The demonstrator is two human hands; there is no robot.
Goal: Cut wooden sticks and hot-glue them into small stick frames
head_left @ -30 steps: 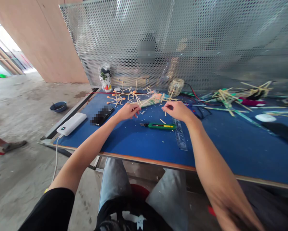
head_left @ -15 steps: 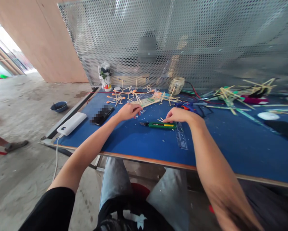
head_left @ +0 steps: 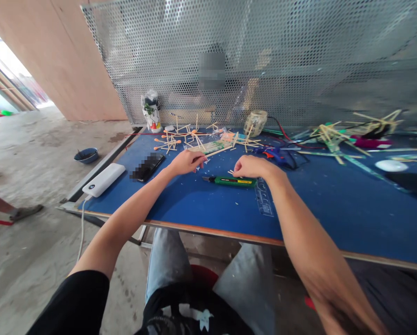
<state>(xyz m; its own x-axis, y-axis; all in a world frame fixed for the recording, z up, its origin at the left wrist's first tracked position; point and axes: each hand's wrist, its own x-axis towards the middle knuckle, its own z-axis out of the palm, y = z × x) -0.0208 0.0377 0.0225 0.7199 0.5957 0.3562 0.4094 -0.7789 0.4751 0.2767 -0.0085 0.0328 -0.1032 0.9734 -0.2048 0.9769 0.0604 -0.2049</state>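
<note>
My left hand (head_left: 189, 162) is over the middle of the blue table, its fingers curled together; what they hold, if anything, is too small to name. To its right, my right hand (head_left: 243, 166) pinches short thin wooden sticks (head_left: 231, 173), just above a green utility knife (head_left: 234, 181) with its blade pointing left. A clear stencil ruler (head_left: 264, 200) lies partly behind my right wrist. Beyond my hands are a plastic bag of sticks (head_left: 211, 148) and small stick frames with orange tips (head_left: 169, 141).
On the left are a phone (head_left: 151, 166) and a white power bank (head_left: 104, 180) with a cable. A glue gun (head_left: 278, 156), a jar (head_left: 255, 123) and stick bundles (head_left: 330, 139) stand or lie farther back. A perforated metal sheet (head_left: 180, 51) rises behind the table (head_left: 201, 209).
My right hand has moved slightly left with the short sticks, uncovering more of the glue gun. My left hand stays almost where it was.
</note>
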